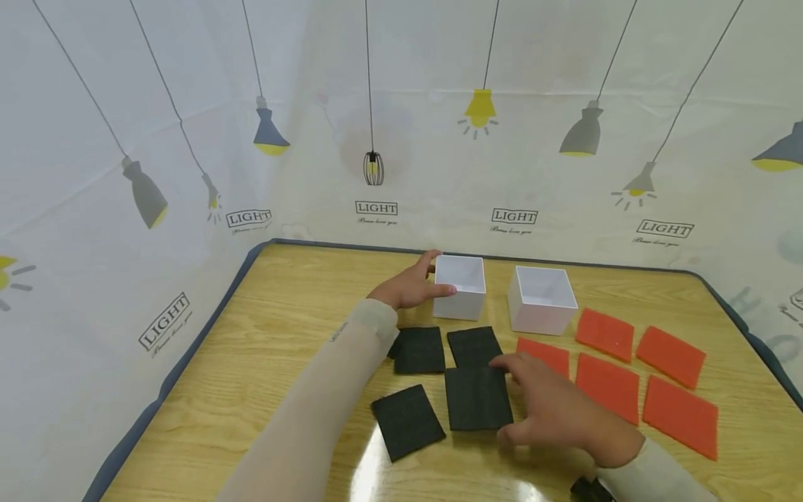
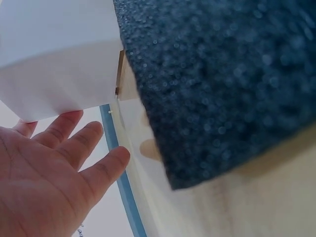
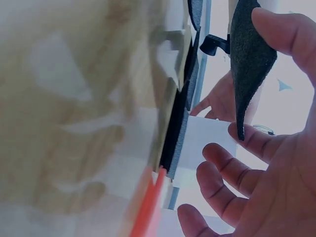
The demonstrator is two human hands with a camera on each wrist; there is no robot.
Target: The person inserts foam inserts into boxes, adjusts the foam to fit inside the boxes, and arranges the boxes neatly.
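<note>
Black, square, foam-like sheet (image 1: 479,399): raised at lower centre, pinched in the right hand (image 1: 557,413) between thumb and forefinger, other fingers apart.
White, open-topped square box (image 1: 465,305): centre frame, loosely gripped by the left hand (image 1: 409,287), thumb across its front.
Five flat orange squares (image 1: 607,387): lower right, on the wood-grain bench (image 1: 270,335).

A thin, flat black foam-like square (image 1: 479,399), raised and slightly bent, is pinched at its right edge by the right hand (image 1: 552,408), lower centre; a white, open-topped square box (image 1: 460,305) stands upright right of centre, touched by the left hand (image 1: 409,286).
</note>
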